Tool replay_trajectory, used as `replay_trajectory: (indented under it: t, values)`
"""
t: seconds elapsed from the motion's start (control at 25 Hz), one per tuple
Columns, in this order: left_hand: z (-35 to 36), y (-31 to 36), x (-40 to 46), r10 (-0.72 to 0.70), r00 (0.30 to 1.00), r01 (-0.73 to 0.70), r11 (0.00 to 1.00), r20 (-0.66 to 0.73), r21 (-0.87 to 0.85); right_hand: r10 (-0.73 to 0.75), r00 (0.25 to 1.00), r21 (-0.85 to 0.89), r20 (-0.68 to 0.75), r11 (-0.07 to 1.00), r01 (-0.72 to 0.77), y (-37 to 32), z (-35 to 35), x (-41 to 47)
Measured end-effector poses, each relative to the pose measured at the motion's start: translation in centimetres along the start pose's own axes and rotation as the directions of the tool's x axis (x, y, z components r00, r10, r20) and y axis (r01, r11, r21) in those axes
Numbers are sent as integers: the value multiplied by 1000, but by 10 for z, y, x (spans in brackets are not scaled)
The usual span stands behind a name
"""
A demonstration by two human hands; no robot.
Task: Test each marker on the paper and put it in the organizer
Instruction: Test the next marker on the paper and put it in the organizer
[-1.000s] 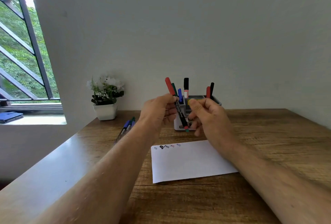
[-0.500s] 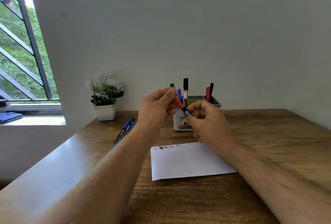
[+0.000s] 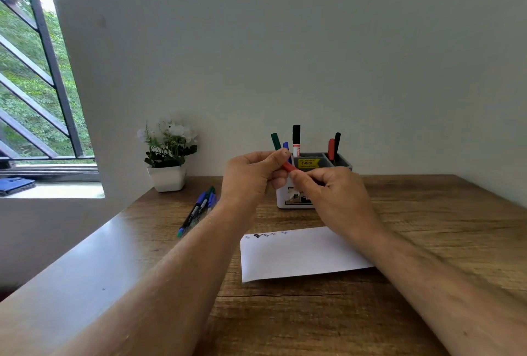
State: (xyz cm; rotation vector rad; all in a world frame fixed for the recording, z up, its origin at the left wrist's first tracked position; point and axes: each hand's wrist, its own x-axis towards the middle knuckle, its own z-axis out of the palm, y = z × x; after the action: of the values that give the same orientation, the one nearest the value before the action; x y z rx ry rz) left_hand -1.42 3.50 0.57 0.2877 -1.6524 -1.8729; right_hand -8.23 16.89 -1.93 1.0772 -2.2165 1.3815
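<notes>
Paper (image 3: 299,256) lay nearest on the wooden desk (image 3: 427,241), close to the person's side and square to them, a short row of small test scribbles along its far left edge; most of the sheet was blank, probably left for the marks to come. Above and beyond it both hands met in the air. The left hand (image 3: 251,176) pinched the red cap end of a marker (image 3: 288,167) between thumb and fingers, while the right hand (image 3: 333,193) was closed round the rest of it, hiding the barrel. Whether the cap was going on or off could not be told. Loose markers (image 3: 199,209), blue and green, waited in a bunch toward the desk's left edge, within the left hand's reach. Farther back stood the white and grey organizer (image 3: 339,163) near the far edge, with green, blue, black and red markers upright in its compartments. A white pot of flowers (image 3: 167,176) sat at the far left corner.
</notes>
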Motion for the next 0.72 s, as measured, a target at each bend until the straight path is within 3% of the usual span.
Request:
replay_trajectory:
  t: [0.32,0.44,0.56,0.72]
  values:
    - [-4,11,1,33,999,-35,997,-32,-67,90,996,-44,-16,995,-91,-3,0,1]
    - [-9,19,0,17,999,-26,983,-51,-184,108,994,-22,-29,994,-109,1,-3,-1]
    - [-13,24,-1,-68,997,71,938,23,-340,98,992,124,-74,988,-89,1,-8,-1]
    - [-10,24,-3,-125,982,168,921,142,-351,78,995,336,-59,940,-53,-3,-7,-1]
